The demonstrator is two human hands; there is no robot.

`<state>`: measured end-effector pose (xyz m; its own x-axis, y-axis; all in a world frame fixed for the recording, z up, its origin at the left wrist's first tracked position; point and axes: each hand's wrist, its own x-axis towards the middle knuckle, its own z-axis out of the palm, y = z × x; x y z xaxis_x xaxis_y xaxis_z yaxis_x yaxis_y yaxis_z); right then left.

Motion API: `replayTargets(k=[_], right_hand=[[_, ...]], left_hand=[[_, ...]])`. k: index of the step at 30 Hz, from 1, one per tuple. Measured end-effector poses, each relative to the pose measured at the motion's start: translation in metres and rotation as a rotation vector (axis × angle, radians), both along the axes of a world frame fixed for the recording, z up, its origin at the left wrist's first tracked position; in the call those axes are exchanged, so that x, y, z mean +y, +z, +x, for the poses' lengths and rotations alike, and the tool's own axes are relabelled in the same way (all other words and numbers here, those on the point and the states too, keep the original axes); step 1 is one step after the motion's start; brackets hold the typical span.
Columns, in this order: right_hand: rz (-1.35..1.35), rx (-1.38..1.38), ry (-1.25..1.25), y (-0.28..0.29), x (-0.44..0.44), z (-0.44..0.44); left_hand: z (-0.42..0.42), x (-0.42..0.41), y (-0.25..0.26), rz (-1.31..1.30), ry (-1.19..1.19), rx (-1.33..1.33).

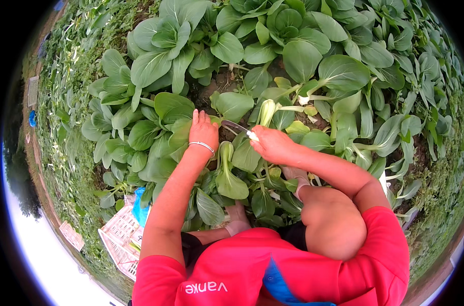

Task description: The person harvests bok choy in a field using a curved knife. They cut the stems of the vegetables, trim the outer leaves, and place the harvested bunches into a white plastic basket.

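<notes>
My left hand [204, 132], with a bangle at its wrist, lies against the broad leaves of a bok choy plant [174, 111]. The leaves and the back of the hand hide whether its fingers grip them. A small knife [236, 126] with a curved blade and a pale handle is held in my right hand [274, 143]. Its tip points left, low among the leaves and just right of my left fingers. One bok choy head [226, 153] lies between my forearms, its pale base towards the blade. Another cut head [268, 111] shows its pale stalks beyond my right hand.
Dense bok choy plants [285, 23] stand ahead. Loose leaves [262, 202] litter the soil around my feet. On the left are a white plastic crate [119, 237] and a blue bag [141, 206]. My bent knee [333, 222] rises beneath my right arm.
</notes>
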<state>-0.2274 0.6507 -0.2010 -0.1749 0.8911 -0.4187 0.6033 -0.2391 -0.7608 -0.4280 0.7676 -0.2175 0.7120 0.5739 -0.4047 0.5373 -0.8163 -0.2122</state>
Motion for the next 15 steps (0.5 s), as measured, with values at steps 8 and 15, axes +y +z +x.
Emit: replayTargets(k=[8, 15], right_hand=[[-0.051, -0.053, -0.01, -0.064, 0.034, -0.03], [-0.076, -0.04, 0.037, -0.073, 0.048, -0.045]], left_hand=[[-0.028, -0.01, -0.012, -0.061, 0.145, -0.175], [-0.048, -0.009, -0.019, -0.082, 0.206, -0.238]])
